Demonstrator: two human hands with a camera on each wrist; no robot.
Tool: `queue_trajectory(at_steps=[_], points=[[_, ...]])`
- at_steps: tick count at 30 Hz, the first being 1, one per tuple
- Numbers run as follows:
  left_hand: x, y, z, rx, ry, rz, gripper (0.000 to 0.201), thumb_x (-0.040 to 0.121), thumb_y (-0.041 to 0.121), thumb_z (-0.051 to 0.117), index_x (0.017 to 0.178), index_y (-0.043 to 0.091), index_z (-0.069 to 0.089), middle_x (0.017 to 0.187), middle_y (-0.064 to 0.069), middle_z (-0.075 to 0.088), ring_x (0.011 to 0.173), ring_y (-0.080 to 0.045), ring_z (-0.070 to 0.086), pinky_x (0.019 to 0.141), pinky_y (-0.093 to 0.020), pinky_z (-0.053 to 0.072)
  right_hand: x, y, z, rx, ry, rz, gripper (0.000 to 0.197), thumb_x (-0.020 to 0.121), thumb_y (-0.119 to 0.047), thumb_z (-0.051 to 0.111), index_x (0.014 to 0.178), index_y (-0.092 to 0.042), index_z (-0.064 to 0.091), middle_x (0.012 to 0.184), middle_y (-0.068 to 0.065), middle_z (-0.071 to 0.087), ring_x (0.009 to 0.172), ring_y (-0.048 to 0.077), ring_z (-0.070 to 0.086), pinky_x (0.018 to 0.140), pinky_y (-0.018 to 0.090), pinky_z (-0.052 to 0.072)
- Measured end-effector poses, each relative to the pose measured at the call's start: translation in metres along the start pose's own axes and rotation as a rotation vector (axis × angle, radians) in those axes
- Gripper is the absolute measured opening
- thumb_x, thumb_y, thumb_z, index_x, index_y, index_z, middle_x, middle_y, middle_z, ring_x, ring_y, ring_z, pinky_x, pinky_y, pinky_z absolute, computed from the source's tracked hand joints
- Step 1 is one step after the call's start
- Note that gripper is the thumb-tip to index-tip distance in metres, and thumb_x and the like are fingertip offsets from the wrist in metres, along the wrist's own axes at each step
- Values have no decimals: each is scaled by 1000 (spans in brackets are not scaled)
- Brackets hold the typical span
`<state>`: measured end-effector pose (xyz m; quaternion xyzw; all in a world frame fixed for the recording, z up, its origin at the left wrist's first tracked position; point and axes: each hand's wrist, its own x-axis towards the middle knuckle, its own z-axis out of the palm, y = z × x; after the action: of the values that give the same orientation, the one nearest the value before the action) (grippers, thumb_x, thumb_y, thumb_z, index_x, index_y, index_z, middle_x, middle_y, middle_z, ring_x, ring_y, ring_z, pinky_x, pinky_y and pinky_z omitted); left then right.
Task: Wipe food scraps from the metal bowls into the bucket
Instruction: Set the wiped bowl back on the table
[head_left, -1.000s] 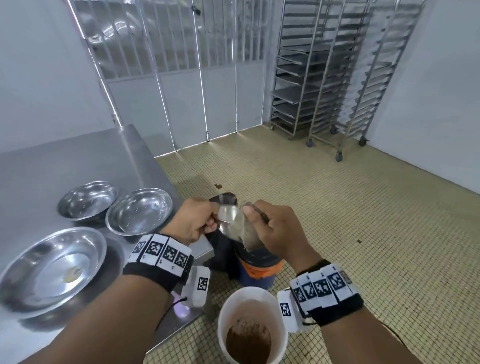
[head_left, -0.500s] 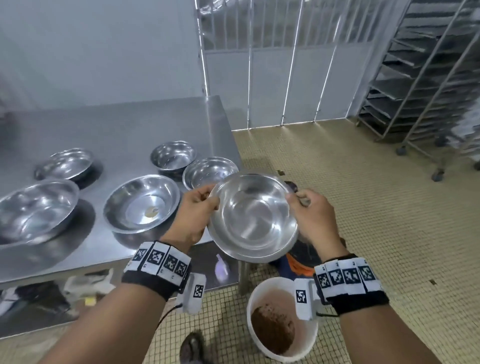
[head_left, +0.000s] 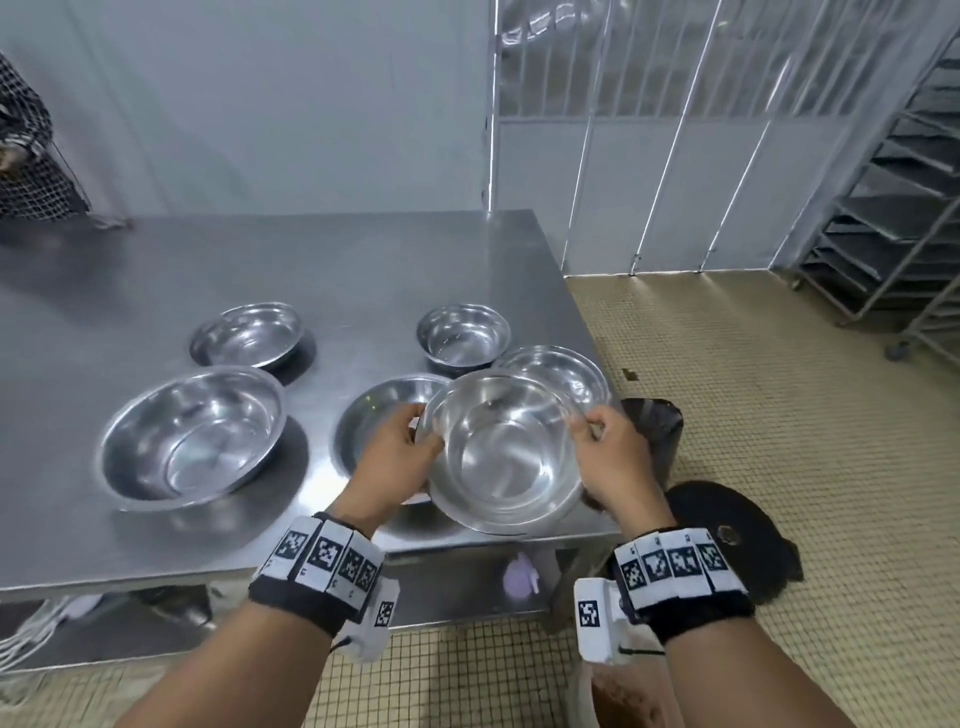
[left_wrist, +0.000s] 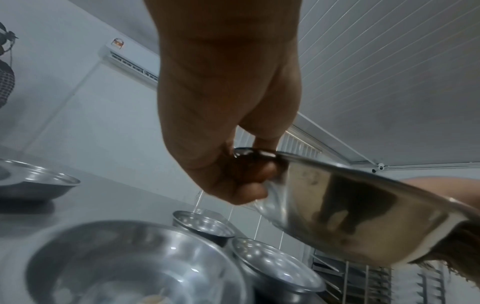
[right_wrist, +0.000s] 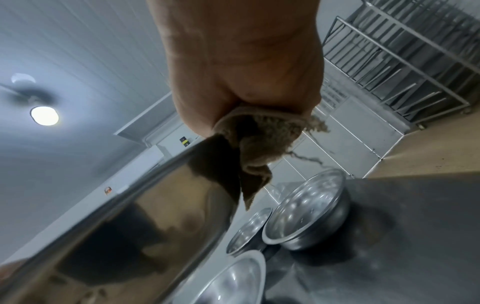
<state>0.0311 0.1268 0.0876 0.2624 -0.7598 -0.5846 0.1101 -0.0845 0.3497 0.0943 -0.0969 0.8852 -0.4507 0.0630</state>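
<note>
Steel, shiny and clean inside, the held bowl (head_left: 506, 452) hangs tilted over the table's (head_left: 311, 270) near corner, between both hands. The left hand (head_left: 397, 452) pinches its left rim, fingers curled beneath; the right hand (head_left: 605, 457) pinches the right rim together with a brown cloth (right_wrist: 255, 144).

The room is evenly and quite brightly lit. In the right wrist view a round white ceiling lamp (right_wrist: 44, 115) burns out to pure glare. The shiny steel bowls (head_left: 193, 430) throw soft dark shadows on the grey steel worktop (head_left: 311, 270). Both wrist views are blurred, and straight lines bend near the picture edges.
</note>
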Motion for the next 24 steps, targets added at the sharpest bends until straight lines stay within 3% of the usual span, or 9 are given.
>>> queue_trajectory(at_steps=[2, 5, 6, 11, 14, 16, 18, 21, 24], points=[[16, -11, -27, 32, -24, 4, 30, 96, 11, 60, 123, 23, 62, 92, -11, 76, 77, -30, 76, 63, -41, 63, 7, -13, 29, 2, -5, 0, 21, 103, -43, 56, 96, -23, 61, 83, -4, 67, 76, 17, 66, 67, 36, 55], [35, -23, -61, 65, -15, 24, 29, 96, 10, 60, 121, 24, 63, 101, -3, 74, 85, -22, 74, 59, -27, 60, 16, -30, 64, -1, -10, -1, 23, 102, -44, 55, 94, -23, 60, 83, -4, 67, 77, 16, 65, 70, 36, 54], [42, -26, -72, 67, -10, 25, 30, 95, 10, 60, 120, 27, 64, 103, -1, 73, 89, -21, 73, 62, -28, 60, 19, -36, 74, 2, -6, -2, 23, 102, -44, 55, 94, -23, 61, 85, -5, 67, 79, 15, 64, 70, 35, 53], [79, -43, -118, 70, 18, -33, 25, 96, 17, 57, 113, 33, 63, 84, -13, 76, 73, -34, 76, 63, -47, 64, 40, -71, 115, 47, -36, -5, 20, 101, -42, 58, 99, -23, 64, 92, -6, 67, 82, 12, 64, 65, 31, 48], [99, -49, -139, 78, 45, -36, 24, 97, 19, 57, 114, 35, 61, 81, -13, 76, 70, -33, 76, 65, -54, 64, 53, -88, 134, 48, -96, 3, 17, 101, -39, 56, 106, -24, 63, 95, -4, 68, 73, 14, 66, 57, 26, 49], [111, -48, -148, 100, 77, -32, 22, 100, 18, 56, 119, 30, 59, 82, -14, 76, 68, -30, 76, 62, -48, 64, 62, -98, 144, 19, -140, -5, 14, 102, -35, 55, 105, -25, 64, 92, -4, 69, 69, 13, 66, 49, 19, 45], [122, -48, -155, 122, 126, -23, 22, 101, 17, 56, 120, 28, 59, 82, -12, 75, 65, -24, 74, 54, -34, 61, 75, -105, 154, -12, -172, -26, 12, 104, -31, 53, 103, -24, 62, 90, -7, 66, 70, 8, 62, 48, 16, 41], [142, -54, -164, 125, 203, -24, 22, 101, 18, 56, 121, 25, 61, 83, -8, 74, 60, -15, 70, 46, -22, 50, 98, -116, 174, -51, -212, -62, 5, 106, -31, 51, 105, -31, 56, 87, -16, 58, 73, 1, 56, 58, 22, 45], [164, -59, -174, 138, 260, -34, 23, 100, 21, 56, 123, 23, 62, 100, 2, 71, 81, -19, 70, 56, -32, 55, 128, -125, 199, -44, -263, -108, 14, 106, -33, 49, 111, -29, 61, 94, -8, 66, 83, 12, 64, 78, 40, 57]])
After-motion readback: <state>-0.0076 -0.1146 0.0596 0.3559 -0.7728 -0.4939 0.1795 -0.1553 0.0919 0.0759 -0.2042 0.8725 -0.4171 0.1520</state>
